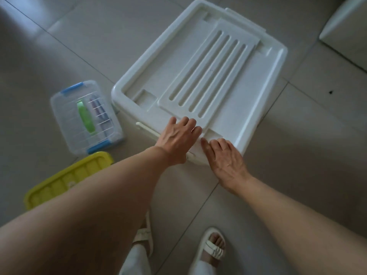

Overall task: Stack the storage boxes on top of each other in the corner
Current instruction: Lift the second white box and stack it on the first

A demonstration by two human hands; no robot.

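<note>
A large white storage box (244, 92) with a ribbed lid stands on the tiled floor in the middle of the view. My left hand (176, 138) lies flat on the near edge of its lid, fingers spread. Just to the right, my right hand (226, 159) also rests palm down on the lid's near corner. Neither hand grips anything. A small clear box (67, 120) with blue clips and a green handle sits on the floor to the left. Nearer to me, a yellow-lidded box (65, 181) is partly hidden by my left forearm.
A pale block of furniture (345, 28) stands at the upper right. My two sandalled feet (212, 249) are on the grey floor tiles (297, 155) just below the white box.
</note>
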